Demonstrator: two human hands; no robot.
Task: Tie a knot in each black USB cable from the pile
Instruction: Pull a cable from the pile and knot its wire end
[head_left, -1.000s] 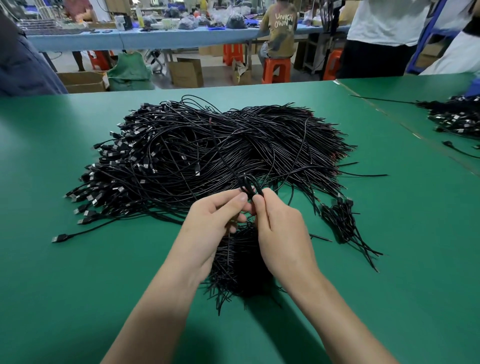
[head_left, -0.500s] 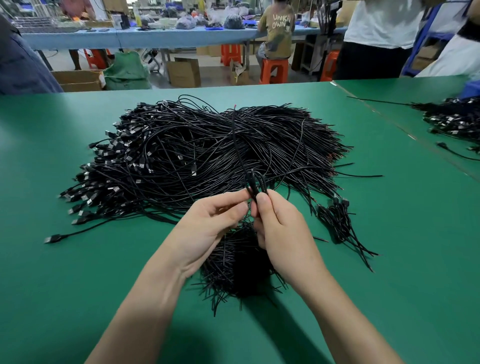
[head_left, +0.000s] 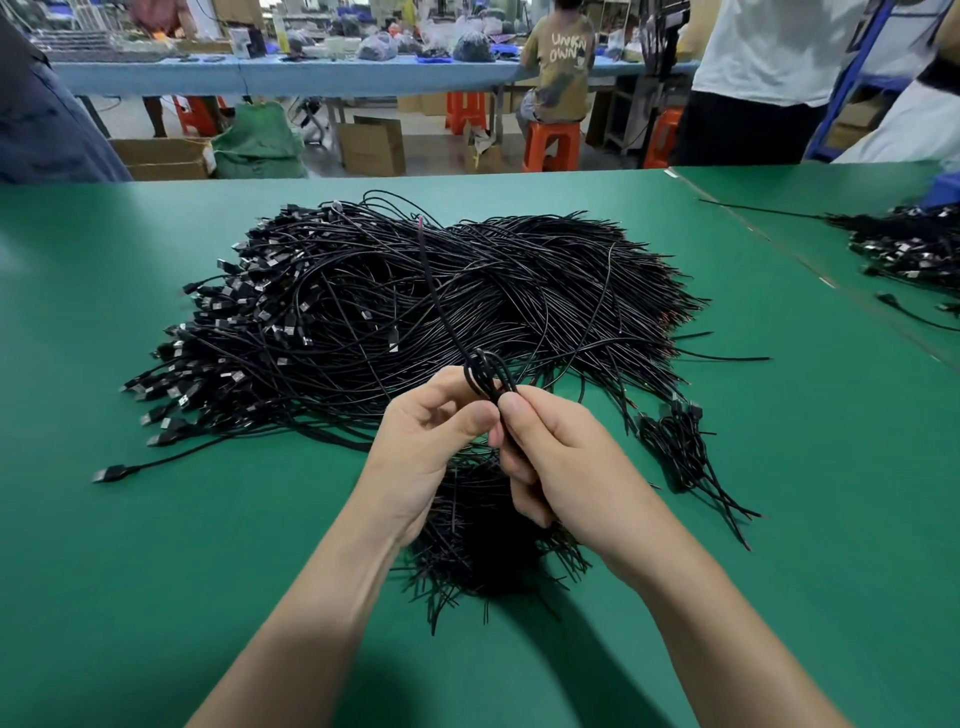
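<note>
Raised slightly, your left hand (head_left: 431, 441) and right hand (head_left: 563, 457) pinch a thin black cable (head_left: 439, 307) loop, near side of pile (head_left: 571, 291).

Left grip (head_left: 426, 447) and right grip (head_left: 566, 467) are bare.

looking across a green bench (head_left: 156, 545), butting against a second green bench (head_left: 779, 208) on the right. facing a long blue-topped bench (head_left: 260, 78) running across the back, piled with bags (head_left: 472, 47). seeing orange stools (head_left: 550, 148), cardboard boxes (head_left: 371, 148) and a green sack (head_left: 260, 143) standing on the pale floor (head_left: 322, 169). catching someone in a mustard shirt (head_left: 558, 62) sitting on one stool.
</note>
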